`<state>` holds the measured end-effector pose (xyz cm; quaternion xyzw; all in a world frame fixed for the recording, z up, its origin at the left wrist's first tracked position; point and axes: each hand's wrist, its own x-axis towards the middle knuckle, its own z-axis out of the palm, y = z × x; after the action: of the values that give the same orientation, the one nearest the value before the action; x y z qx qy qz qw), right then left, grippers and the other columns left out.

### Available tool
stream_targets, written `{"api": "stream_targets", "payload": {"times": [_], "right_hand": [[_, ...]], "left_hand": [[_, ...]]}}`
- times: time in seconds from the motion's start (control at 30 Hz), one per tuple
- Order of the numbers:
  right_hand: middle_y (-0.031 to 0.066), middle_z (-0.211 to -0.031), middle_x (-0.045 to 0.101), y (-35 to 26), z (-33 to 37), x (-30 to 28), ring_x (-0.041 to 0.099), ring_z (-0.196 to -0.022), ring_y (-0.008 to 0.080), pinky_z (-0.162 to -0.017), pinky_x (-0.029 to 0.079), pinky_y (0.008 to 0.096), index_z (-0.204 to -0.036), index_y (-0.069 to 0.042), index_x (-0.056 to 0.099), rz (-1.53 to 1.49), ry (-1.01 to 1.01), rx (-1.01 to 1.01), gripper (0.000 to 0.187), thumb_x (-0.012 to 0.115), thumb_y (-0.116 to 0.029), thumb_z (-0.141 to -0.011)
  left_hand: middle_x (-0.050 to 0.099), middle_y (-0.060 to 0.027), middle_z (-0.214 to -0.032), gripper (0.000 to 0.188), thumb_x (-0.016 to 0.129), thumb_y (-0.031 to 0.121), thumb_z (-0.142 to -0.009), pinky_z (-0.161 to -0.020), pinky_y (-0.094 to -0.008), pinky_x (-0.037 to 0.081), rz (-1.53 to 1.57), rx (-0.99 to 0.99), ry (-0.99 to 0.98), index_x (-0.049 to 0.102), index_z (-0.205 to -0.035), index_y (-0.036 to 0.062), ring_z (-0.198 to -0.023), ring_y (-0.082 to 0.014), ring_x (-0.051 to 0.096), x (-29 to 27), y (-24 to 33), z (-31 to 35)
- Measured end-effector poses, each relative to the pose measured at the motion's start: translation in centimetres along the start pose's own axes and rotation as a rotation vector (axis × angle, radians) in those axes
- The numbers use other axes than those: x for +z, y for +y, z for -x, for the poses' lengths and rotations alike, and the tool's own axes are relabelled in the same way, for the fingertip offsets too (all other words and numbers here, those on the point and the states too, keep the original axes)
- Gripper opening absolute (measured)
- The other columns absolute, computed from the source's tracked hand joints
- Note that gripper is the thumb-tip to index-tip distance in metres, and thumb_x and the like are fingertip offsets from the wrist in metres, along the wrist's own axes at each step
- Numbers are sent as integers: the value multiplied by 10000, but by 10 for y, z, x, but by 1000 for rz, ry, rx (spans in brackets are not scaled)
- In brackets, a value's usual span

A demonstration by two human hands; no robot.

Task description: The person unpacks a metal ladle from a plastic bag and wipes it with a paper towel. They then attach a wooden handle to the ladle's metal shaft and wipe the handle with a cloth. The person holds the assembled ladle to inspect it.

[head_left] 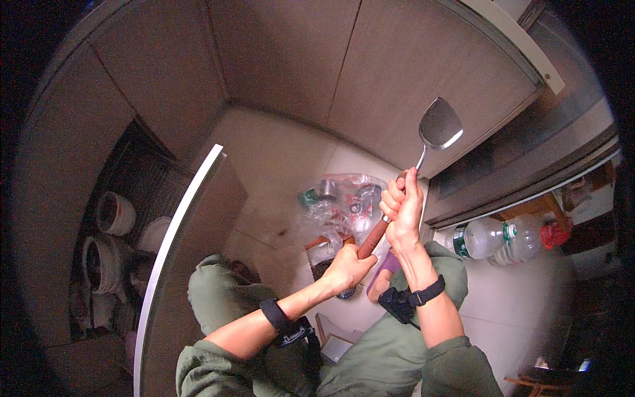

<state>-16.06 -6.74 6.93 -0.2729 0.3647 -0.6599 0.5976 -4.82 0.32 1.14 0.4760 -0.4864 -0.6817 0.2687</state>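
Observation:
A metal wok spatula (441,126) with a reddish-brown wooden handle slants up and to the right in front of me. My left hand (350,270) is closed round the lower end of its handle. Higher up, near where the metal shaft starts, my right hand (403,208) wraps round the handle as well. The broad blade points away from me, before a cabinet front. Behind the handle, on the floor, lies a clear plastic bag (337,202) with items in it that I cannot make out fully.
An open cabinet door (178,264) stands at my left, with stacked bowls (109,261) on a rack beyond it. Large clear plastic bottles (483,238) stand on the floor at the right, a red one (555,233) beside them. Cabinet panels (397,59) rise ahead.

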Motion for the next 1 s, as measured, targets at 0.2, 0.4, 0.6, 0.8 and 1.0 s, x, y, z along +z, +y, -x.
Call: {"api": "stream_targets", "payload": {"times": [0.2, 0.4, 0.6, 0.8, 1.0], "right_hand": [[-86, -507, 219, -4, -1, -3, 156, -390, 24, -333, 128, 197, -726, -137, 374, -66, -109, 130, 357, 396, -413, -951], [-79, -523, 222, -4, 6, 1, 168, -407, 22, -344, 145, 184, -749, -128, 386, -80, -169, 149, 320, 403, -370, -958], [-8, -677, 398, 10, 20, 12, 407, -576, 97, -519, 382, 237, -1112, -51, 441, 117, -133, 239, 255, 404, -259, -968], [-52, -644, 341, 2, 21, 5, 329, -482, 31, -392, 288, 166, -1096, -97, 443, 257, -180, 327, 242, 436, -294, -957], [-61, -612, 333, 21, 34, 12, 277, -416, 13, -338, 240, 161, -993, -88, 418, 433, -396, 527, 162, 451, -241, -950]], "left_hand": [[373, 35, -443, 212, 540, 205, -806, -289, -268, 218, 512, -373, -457, 553, -699, 22, -313, -68, 307, -8, 7, 10], [263, 74, -437, 347, 520, 243, -878, -283, -229, 157, 644, -420, -605, 353, -588, 153, -309, -45, 213, -10, 19, 20], [295, 74, -428, 342, 517, 276, -867, -285, -236, 178, 582, -243, -368, 358, -595, 144, -304, -49, 256, -13, 18, 9], [521, -33, -576, 193, 596, 257, -818, -613, -305, 455, 200, -52, -599, 542, -860, 76, -593, -160, 554, -28, 39, -6], [485, -132, -1219, 569, 396, 456, -926, -995, -393, 354, 704, 295, -52, 358, -1290, 22, -1100, -230, 484, -102, 49, -38]]}}
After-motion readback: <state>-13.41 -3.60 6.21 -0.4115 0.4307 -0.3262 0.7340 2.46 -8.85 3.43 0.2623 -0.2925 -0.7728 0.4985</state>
